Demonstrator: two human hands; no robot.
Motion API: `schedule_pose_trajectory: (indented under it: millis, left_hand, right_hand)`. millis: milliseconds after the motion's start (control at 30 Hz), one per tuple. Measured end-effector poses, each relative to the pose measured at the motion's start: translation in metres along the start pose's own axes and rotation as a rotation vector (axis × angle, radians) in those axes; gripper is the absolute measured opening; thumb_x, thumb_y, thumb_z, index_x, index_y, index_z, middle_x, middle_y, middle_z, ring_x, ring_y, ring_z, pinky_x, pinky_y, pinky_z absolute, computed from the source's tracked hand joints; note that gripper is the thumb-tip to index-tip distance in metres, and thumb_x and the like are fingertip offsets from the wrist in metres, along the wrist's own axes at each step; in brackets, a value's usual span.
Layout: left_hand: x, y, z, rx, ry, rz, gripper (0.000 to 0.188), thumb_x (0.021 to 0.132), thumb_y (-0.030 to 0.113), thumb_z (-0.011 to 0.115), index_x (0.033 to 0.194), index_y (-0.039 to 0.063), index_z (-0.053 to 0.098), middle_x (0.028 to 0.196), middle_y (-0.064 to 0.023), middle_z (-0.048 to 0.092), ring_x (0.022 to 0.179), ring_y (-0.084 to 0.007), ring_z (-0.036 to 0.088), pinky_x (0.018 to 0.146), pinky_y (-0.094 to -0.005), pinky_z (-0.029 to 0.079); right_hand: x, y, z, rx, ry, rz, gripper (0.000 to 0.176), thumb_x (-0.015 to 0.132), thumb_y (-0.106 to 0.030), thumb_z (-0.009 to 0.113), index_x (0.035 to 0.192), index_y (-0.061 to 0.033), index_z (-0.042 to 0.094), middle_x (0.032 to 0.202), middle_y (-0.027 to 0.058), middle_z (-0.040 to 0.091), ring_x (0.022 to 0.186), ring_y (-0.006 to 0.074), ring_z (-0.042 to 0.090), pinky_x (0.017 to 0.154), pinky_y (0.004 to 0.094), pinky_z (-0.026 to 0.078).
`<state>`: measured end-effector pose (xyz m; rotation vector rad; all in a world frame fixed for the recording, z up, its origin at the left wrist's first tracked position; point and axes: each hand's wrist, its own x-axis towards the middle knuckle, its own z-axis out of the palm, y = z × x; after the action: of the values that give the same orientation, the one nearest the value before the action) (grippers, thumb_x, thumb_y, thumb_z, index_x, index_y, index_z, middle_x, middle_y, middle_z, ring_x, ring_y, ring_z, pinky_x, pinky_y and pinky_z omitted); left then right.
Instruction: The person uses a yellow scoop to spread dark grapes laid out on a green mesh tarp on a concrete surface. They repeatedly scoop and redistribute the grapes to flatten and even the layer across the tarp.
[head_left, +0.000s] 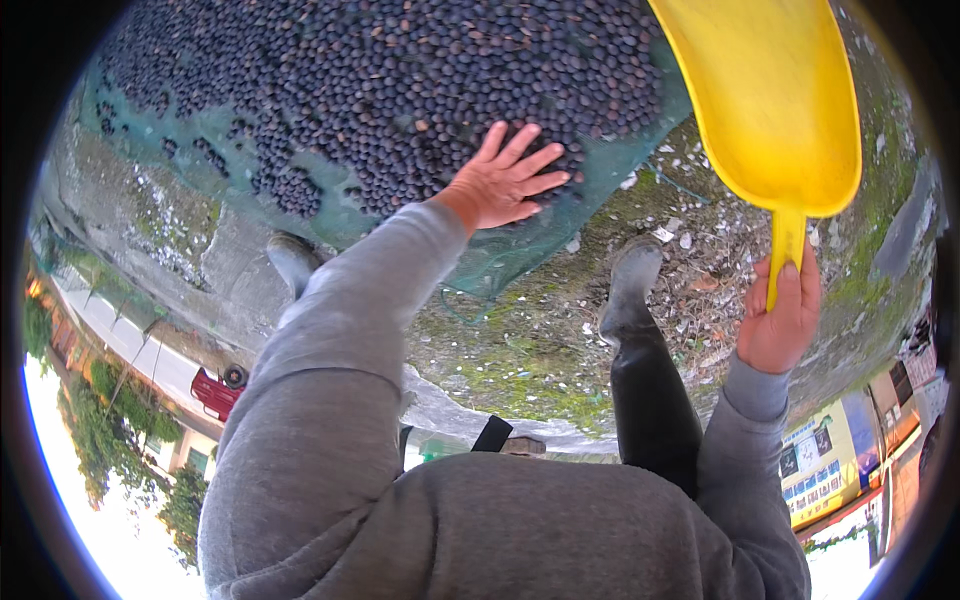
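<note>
My left hand (510, 178) lies palm down with spread fingers on the lower right edge of a wide layer of small dark round fruits or seeds (390, 82). They rest on a green mesh net (600, 172). On the right, my right hand (780, 315) grips the handle of a yellow plastic scoop (780, 97). The scoop's broad pan points away from me and looks empty. A few separate clusters of the dark fruits sit on the net at the left.
My rubber boots stand on mossy concrete ground (517, 337) littered with pale chips and dry bits (697, 262). A red vehicle (216, 394) is at the lower left, near a road and trees (112, 420). A yellow banner with writing (821, 465) shows at the lower right.
</note>
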<state>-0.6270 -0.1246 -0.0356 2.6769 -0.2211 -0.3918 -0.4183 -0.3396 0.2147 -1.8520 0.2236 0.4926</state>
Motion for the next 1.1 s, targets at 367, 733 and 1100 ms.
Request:
schedule_pose_trajectory:
  millis: [367,733,1100]
  left_hand:
    - [-0.079,-0.047,-0.004,0.059,0.098,-0.243,0.080,0.085,0.063,0.052,0.153,0.035,0.021,0.163,0.0016,0.007,0.150,-0.0303,-0.002,0.116,-0.0595,-0.003]
    - [-0.139,-0.106,-0.008,0.039,0.203,-0.218,0.068,0.089,0.059,0.049,0.150,0.039,0.029,0.161,0.0023,0.017,0.149,-0.0318,0.009,0.111,-0.0676,0.006]
    - [-0.121,-0.053,0.021,-0.086,0.084,0.076,0.066,0.087,0.057,0.057,0.147,0.040,0.036,0.161,0.0057,0.015,0.149,-0.0254,0.007,0.115,-0.0618,0.004]
  right_hand:
    - [-0.050,-0.014,0.014,-0.104,-0.062,0.061,0.040,0.100,-0.010,0.044,0.138,-0.0005,0.046,0.087,0.0088,0.059,0.053,0.0043,0.041,0.046,0.0171,0.035]
    - [-0.066,-0.010,0.067,-0.122,-0.139,0.103,0.039,0.100,-0.012,0.045,0.138,-0.0002,0.047,0.086,0.0083,0.059,0.052,0.0046,0.040,0.045,0.0180,0.035]
    - [-0.058,-0.009,0.068,-0.128,-0.132,0.115,0.041,0.100,-0.011,0.044,0.140,-0.0013,0.045,0.088,0.0087,0.059,0.054,0.0048,0.042,0.046,0.0178,0.036]
